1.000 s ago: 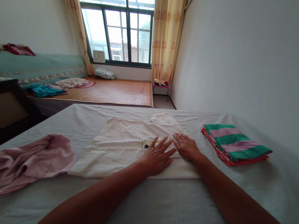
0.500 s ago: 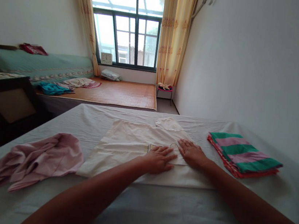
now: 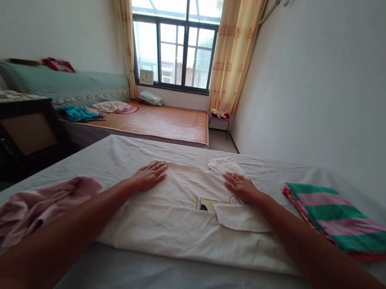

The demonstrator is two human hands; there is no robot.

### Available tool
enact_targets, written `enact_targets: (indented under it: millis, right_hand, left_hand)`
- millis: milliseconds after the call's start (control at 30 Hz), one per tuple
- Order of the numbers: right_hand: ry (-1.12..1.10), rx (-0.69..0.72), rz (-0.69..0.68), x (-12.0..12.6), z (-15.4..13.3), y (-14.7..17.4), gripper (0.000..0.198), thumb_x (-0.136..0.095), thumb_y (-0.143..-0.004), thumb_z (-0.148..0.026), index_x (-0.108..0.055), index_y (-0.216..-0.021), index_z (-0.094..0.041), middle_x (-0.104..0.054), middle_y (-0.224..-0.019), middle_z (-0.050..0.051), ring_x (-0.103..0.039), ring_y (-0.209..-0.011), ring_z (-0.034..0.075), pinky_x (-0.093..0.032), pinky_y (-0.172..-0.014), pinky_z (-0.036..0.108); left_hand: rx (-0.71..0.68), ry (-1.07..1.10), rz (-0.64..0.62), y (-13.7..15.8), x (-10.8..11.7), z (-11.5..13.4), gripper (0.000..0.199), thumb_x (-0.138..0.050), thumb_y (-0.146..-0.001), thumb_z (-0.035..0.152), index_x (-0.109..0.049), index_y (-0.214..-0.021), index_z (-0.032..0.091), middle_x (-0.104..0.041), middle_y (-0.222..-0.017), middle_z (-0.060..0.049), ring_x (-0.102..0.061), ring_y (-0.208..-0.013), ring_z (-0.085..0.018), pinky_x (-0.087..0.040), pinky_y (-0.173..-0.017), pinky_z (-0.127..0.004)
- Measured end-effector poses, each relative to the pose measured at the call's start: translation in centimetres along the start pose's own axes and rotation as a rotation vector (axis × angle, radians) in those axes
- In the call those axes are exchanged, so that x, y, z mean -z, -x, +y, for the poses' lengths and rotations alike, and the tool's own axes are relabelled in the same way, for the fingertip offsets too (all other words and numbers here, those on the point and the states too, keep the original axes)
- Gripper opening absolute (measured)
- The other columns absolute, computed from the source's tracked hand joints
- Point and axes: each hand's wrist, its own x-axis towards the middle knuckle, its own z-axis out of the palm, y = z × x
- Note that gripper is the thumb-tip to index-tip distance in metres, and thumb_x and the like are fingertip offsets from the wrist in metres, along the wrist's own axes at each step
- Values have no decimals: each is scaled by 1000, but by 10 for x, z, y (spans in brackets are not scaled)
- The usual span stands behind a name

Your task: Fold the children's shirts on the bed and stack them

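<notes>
A white T-shirt [image 3: 174, 232] with a small yellow and black print lies partly folded on the pale sheet in front of me. One sleeve is laid back across its middle, and another bit of white cloth [image 3: 226, 164] sticks out at the far side. My left hand [image 3: 149, 175] rests flat on the shirt's far left edge, fingers stretched out. Near the far right edge my right hand [image 3: 240, 187] lies flat too, fingers extended. Neither hand grips the cloth. A crumpled pink garment [image 3: 42, 210] lies left of the shirt, partly behind my left forearm.
On the right is a folded stack with a green and pink striped cloth [image 3: 343, 214] on top of a red one. The sheet-covered surface [image 3: 160, 282] ends at a far edge. Beyond stand a dark cabinet [image 3: 26, 137] and a bed with an orange mat [image 3: 167, 122].
My hands were close together on the shirt's middle. My left hand has moved left and away from me; my right has slid farther up. The print and the turned-back sleeve are now uncovered.
</notes>
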Motion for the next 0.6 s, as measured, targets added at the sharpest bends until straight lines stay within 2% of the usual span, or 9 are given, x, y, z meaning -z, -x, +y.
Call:
enact_targets:
  millis: [133,233,333,400,467,533,600]
  right_hand:
    - [-10,-361,58,0,27,-24,53,-29,-93,-49,-42,-139,-25,-37,-148,9,-33,-134,28,-30,-104,53]
    - [-87,-481,134,7,45,-39,55,-46,-86,-44,-49,-133,-15,-49,-137,18,-43,-126,32,-38,-97,48]
    - [-291,-507,156,14,50,-50,55,-64,-72,-38,-59,-120,-12,-63,-115,18,-57,-109,32,-45,-86,40]
    - [-394,-487,114,20,48,-52,44,-67,-67,-34,-66,-105,-11,-70,-96,14,-64,-90,28,-48,-75,35]
    - [-473,-453,68,29,46,-48,33,-64,-67,-34,-69,-91,-11,-70,-79,10,-65,-74,24,-49,-64,31]
    - [-559,-403,59,40,42,-37,31,-60,-70,-38,-68,-87,-13,-69,-76,6,-63,-68,20,-48,-60,28]
    - [-705,-293,105,54,37,-19,35,-59,-71,-42,-66,-92,-14,-69,-80,4,-62,-69,18,-48,-62,27]
  left_hand:
    - [41,-44,76,-15,7,-21,48,-29,-93,41,-42,-138,30,-36,-149,-3,-35,-134,-23,-32,-105,-40]
    - [138,-51,145,-33,9,-28,50,-37,-89,34,-41,-138,26,-37,-148,-6,-36,-131,-27,-39,-98,-41]
    - [179,-28,107,-52,9,-29,51,-42,-85,31,-44,-136,25,-47,-139,-8,-42,-126,-27,-41,-95,-39]
    - [182,-18,84,-59,12,-27,45,-47,-81,29,-57,-124,27,-59,-125,-7,-52,-116,-26,-43,-90,-35]
    - [168,-15,84,-60,19,-22,35,-50,-77,27,-66,-108,27,-65,-110,-5,-58,-104,-24,-45,-84,-31]
    - [148,-15,100,-53,31,-14,30,-51,-75,27,-69,-99,26,-66,-104,-4,-60,-98,-22,-45,-82,-29]
    - [100,9,159,-37,46,-5,31,-49,-75,26,-69,-98,24,-65,-107,-3,-59,-99,-21,-44,-85,-26]
